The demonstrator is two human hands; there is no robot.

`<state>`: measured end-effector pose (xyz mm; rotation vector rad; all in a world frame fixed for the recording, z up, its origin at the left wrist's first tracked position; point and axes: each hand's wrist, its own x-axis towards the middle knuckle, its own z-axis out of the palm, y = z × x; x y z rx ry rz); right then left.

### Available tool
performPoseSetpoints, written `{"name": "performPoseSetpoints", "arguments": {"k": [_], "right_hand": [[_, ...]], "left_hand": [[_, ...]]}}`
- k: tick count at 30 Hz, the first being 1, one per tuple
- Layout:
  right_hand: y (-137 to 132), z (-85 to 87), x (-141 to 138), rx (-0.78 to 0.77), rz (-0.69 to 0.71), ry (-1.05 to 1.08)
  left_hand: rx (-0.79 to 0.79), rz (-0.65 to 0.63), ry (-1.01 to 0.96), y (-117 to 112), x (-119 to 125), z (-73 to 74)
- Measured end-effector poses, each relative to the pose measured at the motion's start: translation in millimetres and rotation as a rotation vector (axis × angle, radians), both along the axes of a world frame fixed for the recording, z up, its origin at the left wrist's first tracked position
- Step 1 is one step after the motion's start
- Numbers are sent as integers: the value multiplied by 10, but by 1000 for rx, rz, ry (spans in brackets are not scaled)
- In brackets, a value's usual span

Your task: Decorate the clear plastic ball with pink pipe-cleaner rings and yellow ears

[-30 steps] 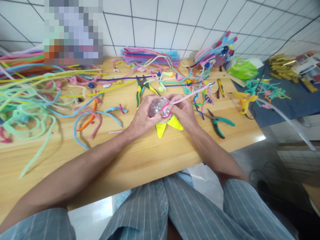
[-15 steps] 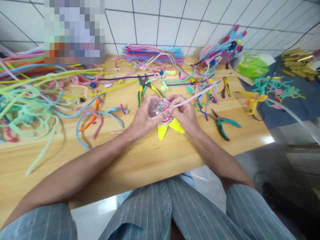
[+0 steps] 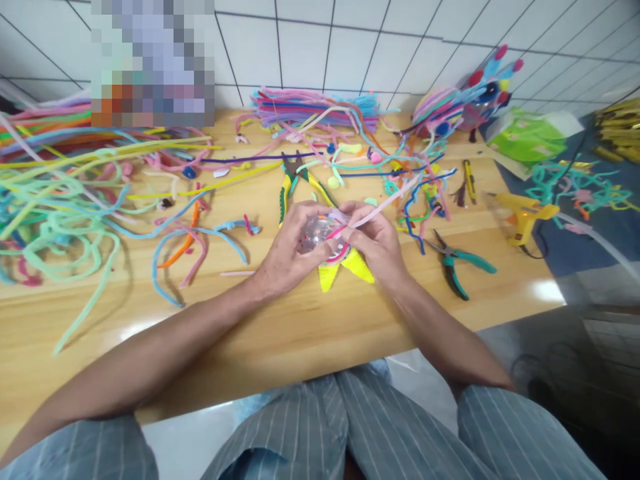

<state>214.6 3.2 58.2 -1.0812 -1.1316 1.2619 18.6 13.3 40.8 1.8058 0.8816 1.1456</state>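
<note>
My left hand [image 3: 287, 250] is curled round a small clear glittery ball [image 3: 316, 232] ringed with pink pipe cleaner, held just above the wooden table [image 3: 300, 320]. Two yellow fuzzy cones [image 3: 345, 268] hang from the ball's underside. My right hand [image 3: 376, 240] pinches a pale pink pipe cleaner [image 3: 387, 198] against the ball; its free end runs up and to the right.
Loose pipe cleaners [image 3: 65, 200] cover the left and back of the table, with a bundle [image 3: 315, 110] by the tiled wall. Yellow-handled pliers [image 3: 295, 177], teal-handled pliers [image 3: 457, 263], a yellow glue gun [image 3: 525, 213] and a finished colourful piece [image 3: 465, 100] lie around.
Both hands stay on the ball, with only small finger shifts on the pink pipe cleaner. The view has drifted, so everything sits slightly lower and to the right.
</note>
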Motion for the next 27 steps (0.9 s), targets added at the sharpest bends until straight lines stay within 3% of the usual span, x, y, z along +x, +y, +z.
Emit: {"name": "performPoseSetpoints", "arguments": {"k": [7,18,27], "right_hand": [[-3,9,11,-47,14,15],[135,56,15,49,52,-67],[269,121,35,-15,75,-133]], "left_hand": [[23,7,-32,-4,12,10],[76,96,-109,15,58,-157],[-139,-56,-208,109,-26,-253]]}}
